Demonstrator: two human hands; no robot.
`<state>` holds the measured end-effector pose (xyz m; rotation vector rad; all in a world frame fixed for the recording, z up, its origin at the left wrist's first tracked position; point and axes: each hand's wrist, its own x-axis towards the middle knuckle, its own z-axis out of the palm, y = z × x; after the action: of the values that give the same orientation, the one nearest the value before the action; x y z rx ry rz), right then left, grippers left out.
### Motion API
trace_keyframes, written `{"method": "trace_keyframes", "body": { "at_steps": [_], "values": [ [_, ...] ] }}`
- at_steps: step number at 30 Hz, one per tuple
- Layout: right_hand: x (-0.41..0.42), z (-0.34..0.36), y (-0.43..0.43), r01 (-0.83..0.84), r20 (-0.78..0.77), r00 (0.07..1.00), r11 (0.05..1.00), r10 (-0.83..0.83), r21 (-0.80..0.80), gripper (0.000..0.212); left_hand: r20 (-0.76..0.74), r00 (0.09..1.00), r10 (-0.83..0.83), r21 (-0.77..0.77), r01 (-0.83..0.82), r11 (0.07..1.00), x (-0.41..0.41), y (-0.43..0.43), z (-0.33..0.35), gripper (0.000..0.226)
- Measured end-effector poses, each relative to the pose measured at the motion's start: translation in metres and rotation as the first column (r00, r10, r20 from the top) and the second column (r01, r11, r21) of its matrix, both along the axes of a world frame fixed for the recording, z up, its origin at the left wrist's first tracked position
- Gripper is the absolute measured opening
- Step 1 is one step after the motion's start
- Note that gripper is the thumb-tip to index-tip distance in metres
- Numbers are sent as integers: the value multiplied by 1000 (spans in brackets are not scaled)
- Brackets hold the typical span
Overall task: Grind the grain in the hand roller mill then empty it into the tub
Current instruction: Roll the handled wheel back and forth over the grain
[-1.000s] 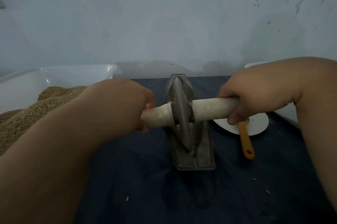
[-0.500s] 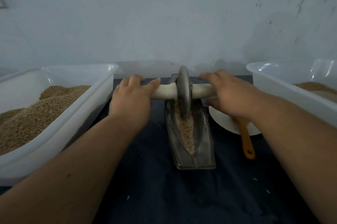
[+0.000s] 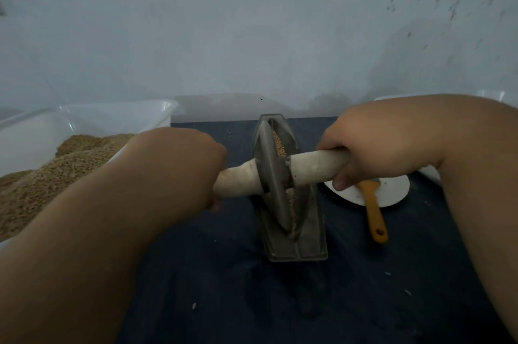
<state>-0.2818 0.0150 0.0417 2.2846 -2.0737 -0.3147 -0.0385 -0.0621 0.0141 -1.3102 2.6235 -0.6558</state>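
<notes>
A grey metal boat-shaped trough (image 3: 308,242) lies lengthwise on the dark table. A metal grinding wheel (image 3: 276,181) stands in its groove at the near half, with brown grain (image 3: 279,144) showing behind it and a thin line of ground grain under its near edge. A pale wooden handle (image 3: 314,168) runs through the wheel. My left hand (image 3: 179,167) grips the handle's left end. My right hand (image 3: 372,147) grips the right end, thumb underneath. A white tub (image 3: 84,119) at the left holds a heap of brown grain.
A white plate (image 3: 392,189) with an orange-handled brush (image 3: 374,217) lies right of the trough, partly under my right hand. A second white tub's rim (image 3: 392,98) shows behind my right forearm. Stray grains dot the dark table (image 3: 280,301). A pale wall stands behind.
Both hands have pulled the wheel back from the far end of the trough to its near half. My arms have come closer and hide most of the right tub.
</notes>
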Motion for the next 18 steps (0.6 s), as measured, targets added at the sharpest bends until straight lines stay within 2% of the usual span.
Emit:
{"method": "trace_keyframes", "body": {
  "at_steps": [3,5,7,9,14,16,18],
  "values": [
    [-4,-9,-8,49,-10,999,998,-49,41,19,-135,991,-1,-49,-6,999,-1,-7,-1,43],
    [-9,-19,-18,102,-11,995,994,-101,30,23,-254,967,-12,-62,-4,998,-7,-13,-6,33],
    [-14,-32,-31,151,11,989,988,-151,-38,26,-312,950,-5,-41,-9,999,-18,-22,-14,26],
    [-18,-45,-42,169,44,985,975,-164,-144,22,-351,936,26,-5,-29,1000,-26,-34,-23,30],
    [-20,-61,-50,102,-18,993,913,-119,-395,13,-399,915,57,40,-45,998,-27,-48,-35,30],
    [-17,-56,-46,76,-57,993,922,-105,-381,9,-383,921,69,49,-54,997,-24,-46,-35,29],
    [-11,-45,-39,62,-96,991,959,-92,-278,15,-348,934,77,82,-52,995,-19,-41,-30,28]
  ]
}}
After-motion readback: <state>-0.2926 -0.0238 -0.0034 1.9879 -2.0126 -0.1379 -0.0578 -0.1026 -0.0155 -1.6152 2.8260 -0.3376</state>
